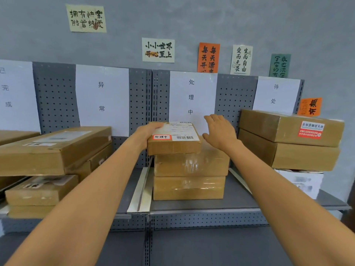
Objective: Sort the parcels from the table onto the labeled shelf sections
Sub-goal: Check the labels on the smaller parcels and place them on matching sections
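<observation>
Head view, shelf at chest height. Small parcel (173, 139) on top of a two-box stack (190, 176), in the section under the paper sign (192, 96) reading 处理中; red sticker (161, 137) on the parcel reads the same, so section matches.

Left hand (148, 132) curled round the parcel's far-left corner, gripping it. Right hand (221, 131) flat, fingers straight, just beside the parcel's right edge; touching or a hair apart, cannot tell. Holds nothing.

Risks, as judged:
- Parcel narrower than the boxes below and set toward their left edge, its left side slightly overhanging. Could tip or slide off left toward the metal divider (141, 191) if let go off-centre.
- Taped box tops look glossy; low friction likely, so a sideways nudge from the right hand could skate the parcel.
- Pulling the left hand out with fingers under the corner could drag the parcel along.

Surface: grey metal shelf (240, 200), pegboard back panel (55, 96), dividers between sections. Left section signed 异常, holding long flat boxes (55, 148), stacked loosely and askew. Right section signed 待处, two large boxes (290, 139) over a white one. Far-left sign partly cut off.

Room: grey wall (211, 18) with several small handwritten posters above the shelf. Table not in view.
</observation>
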